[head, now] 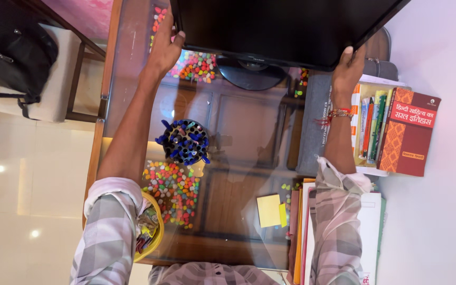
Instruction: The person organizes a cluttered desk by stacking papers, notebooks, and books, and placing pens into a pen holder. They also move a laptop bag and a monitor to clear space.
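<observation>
- Our left hand [164, 47] and right hand [349, 68] each clasp a lower corner of the black monitor [286, 26].
- Its stand [252, 74] seemingly rests on the glass table [238, 132]; lifting undone.

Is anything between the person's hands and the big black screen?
No. The left hand and right hand both grip the flat black monitor directly at its edges, with nothing visible between fingers and screen.

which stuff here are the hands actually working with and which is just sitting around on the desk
In hand:
monitor, gripped at its lower edge by left hand and right hand

Lying about:
pen holder
sticky notes
red book
yellow bowl
black bag
</observation>
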